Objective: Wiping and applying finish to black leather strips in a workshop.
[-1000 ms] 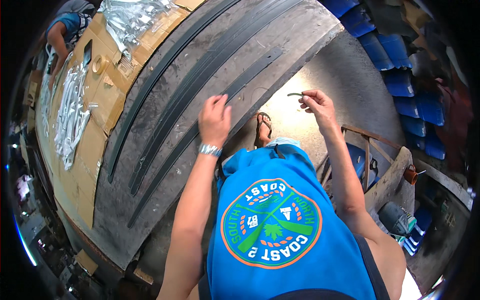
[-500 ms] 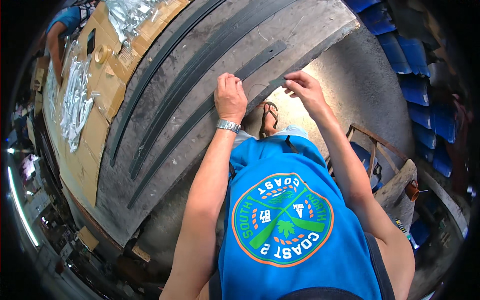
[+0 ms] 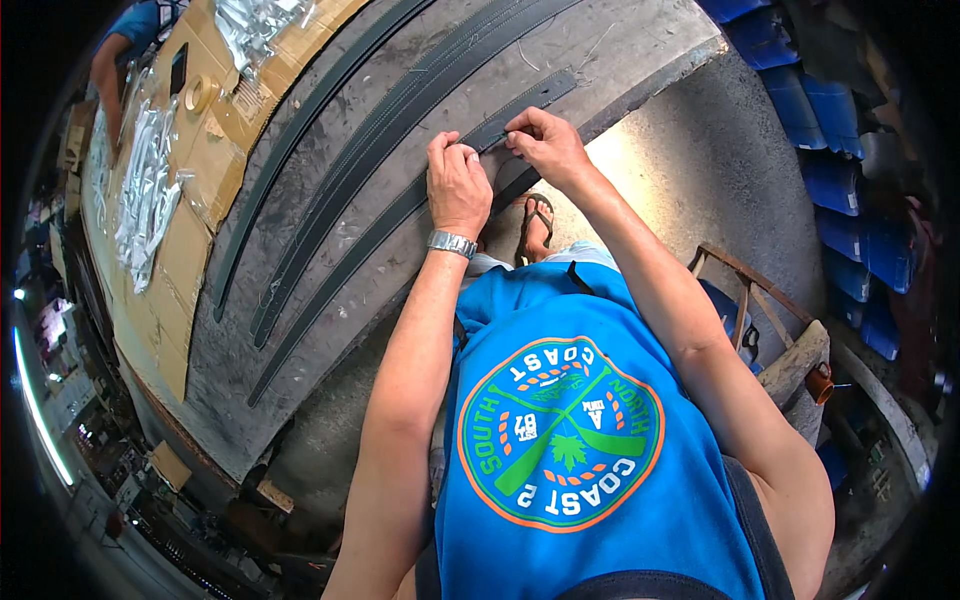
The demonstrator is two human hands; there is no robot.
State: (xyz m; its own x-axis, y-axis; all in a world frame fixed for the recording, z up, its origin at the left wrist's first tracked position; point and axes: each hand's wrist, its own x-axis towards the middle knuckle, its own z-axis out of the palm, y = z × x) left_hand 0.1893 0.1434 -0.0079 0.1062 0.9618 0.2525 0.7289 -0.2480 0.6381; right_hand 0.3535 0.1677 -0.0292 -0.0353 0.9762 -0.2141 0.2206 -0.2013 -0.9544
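The nearest black stitched strap (image 3: 335, 265) lies along the table's near edge, and its holed end shows beyond my hands. My left hand (image 3: 460, 190) is closed over the middle of this strap, its fingers curled with the tips turned away from view. Just to the right, my right hand (image 3: 552, 150) pinches something small and dark at its fingertips, right above the strap. What that small thing is I cannot make out. Farther back, several more long black straps (image 3: 385, 130) lie side by side in a curve.
Loose threads are scattered on the grey table (image 3: 640, 50). Flattened cardboard (image 3: 200, 235) at the left carries plastic-wrapped pieces (image 3: 150, 200), a tape roll (image 3: 200, 95) and a phone (image 3: 179, 68). Another person's arm (image 3: 108, 85) reaches in there. Blue stacked items (image 3: 835, 180) stand right, beyond a wooden frame (image 3: 750, 285).
My right hand has moved left and inward, from beyond the table edge to the strap beside my left hand. My left hand has stayed nearly in place.
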